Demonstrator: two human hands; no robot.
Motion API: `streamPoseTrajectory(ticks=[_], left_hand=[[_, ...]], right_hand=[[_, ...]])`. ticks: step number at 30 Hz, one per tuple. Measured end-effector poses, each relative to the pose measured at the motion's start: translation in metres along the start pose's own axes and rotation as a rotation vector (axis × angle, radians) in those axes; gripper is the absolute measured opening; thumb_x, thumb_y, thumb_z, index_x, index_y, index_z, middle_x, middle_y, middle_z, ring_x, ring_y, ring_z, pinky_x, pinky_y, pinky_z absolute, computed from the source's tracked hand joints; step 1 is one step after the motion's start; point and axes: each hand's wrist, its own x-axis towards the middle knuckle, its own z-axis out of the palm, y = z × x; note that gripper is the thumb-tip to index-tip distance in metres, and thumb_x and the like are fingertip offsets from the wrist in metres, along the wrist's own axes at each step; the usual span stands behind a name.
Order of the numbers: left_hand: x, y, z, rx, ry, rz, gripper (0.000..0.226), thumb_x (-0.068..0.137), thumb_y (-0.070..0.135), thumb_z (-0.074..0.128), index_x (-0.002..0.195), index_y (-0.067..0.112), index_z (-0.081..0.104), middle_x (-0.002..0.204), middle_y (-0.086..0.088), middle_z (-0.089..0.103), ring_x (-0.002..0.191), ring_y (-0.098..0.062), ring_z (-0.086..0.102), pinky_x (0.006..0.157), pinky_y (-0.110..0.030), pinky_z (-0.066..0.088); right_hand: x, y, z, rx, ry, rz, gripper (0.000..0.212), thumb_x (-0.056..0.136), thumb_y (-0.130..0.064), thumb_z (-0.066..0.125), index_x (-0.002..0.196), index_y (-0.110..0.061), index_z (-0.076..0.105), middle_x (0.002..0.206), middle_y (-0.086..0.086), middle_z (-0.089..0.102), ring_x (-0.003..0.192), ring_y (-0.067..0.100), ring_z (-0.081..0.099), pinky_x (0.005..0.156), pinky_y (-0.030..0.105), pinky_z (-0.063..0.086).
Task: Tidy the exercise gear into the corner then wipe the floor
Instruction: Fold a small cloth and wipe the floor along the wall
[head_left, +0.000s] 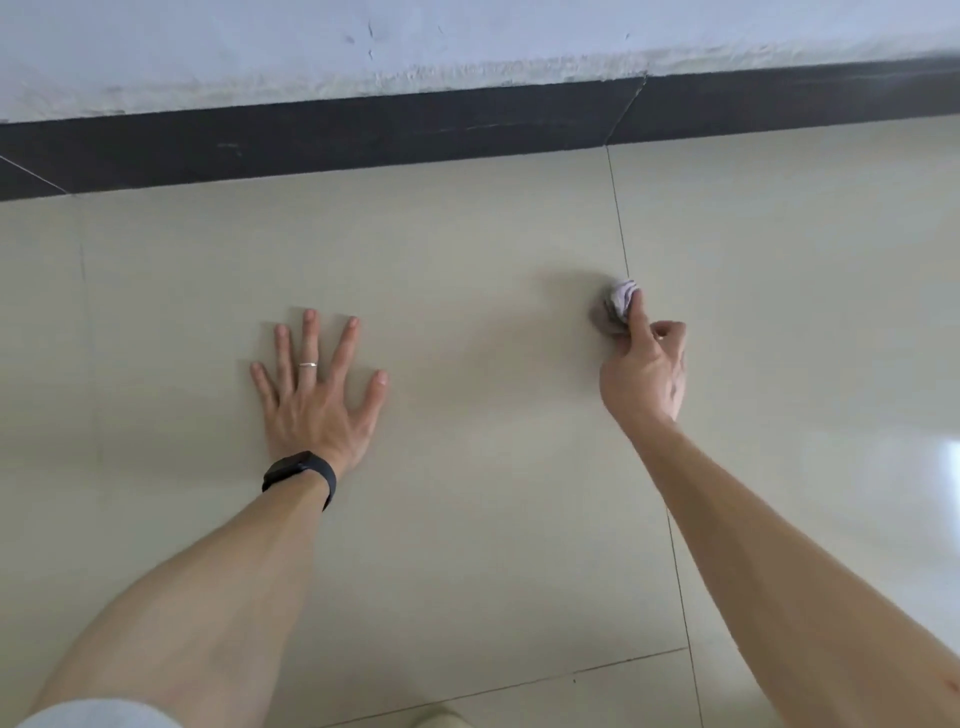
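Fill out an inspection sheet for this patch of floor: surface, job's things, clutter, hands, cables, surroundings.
Surface: glossy beige tiled floor, with glare at the right edge.
Job's things: a small wadded cloth on the floor beside a grout line; nothing else seen.
Clutter: nothing seen.
Hands: the left hand lies flat on the floor with its fingers spread; the right hand pinches the cloth.
Cables: nothing seen.
Surroundings: a dark skirting runs below a scuffed pale wall.
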Motion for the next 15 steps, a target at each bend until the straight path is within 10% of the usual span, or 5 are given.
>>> streamPoseTrajectory(ticks=[8,10,15], left_hand=[[-0.001,-0.002,0.0,-0.011,0.033,0.035,0.071,0.09,0.068,0.024,0.156,0.048,0.006,0.167,0.007,-0.008,0.154,-0.025,-0.008,0.121,-0.058,0.002],[0.001,-0.002,0.001,-0.02,0.04,0.009,0.07,0.09,0.068,0.024,0.155,0.05,0.007,0.167,0.009,-0.008,0.154,-0.023,-0.009,0.122,-0.057,0.002],[0.001,-0.005,0.005,-0.009,0.04,0.006,0.07,0.09,0.07,0.023,0.154,0.052,0.003,0.166,0.012,-0.014,0.153,-0.021,-0.014,0.122,-0.057,0.001]], right_hand=[[-0.097,-0.01,0.041,-0.242,-0.271,-1.059,0.067,0.078,-0.007,0.043,0.139,-0.033,0.054,0.107,0.003,0.053,0.082,0.024,0.053,0.063,0.034,0.047],[-0.044,-0.01,0.032,-0.242,-0.163,-1.0,0.066,0.079,-0.004,0.051,0.137,-0.035,0.055,0.108,0.005,0.053,0.083,0.028,0.054,0.065,0.038,0.05],[0.071,-0.041,0.006,-0.033,0.029,-0.109,0.062,0.092,-0.012,0.043,0.148,-0.04,0.04,0.113,0.004,0.038,0.099,0.034,0.052,0.086,0.042,0.049]])
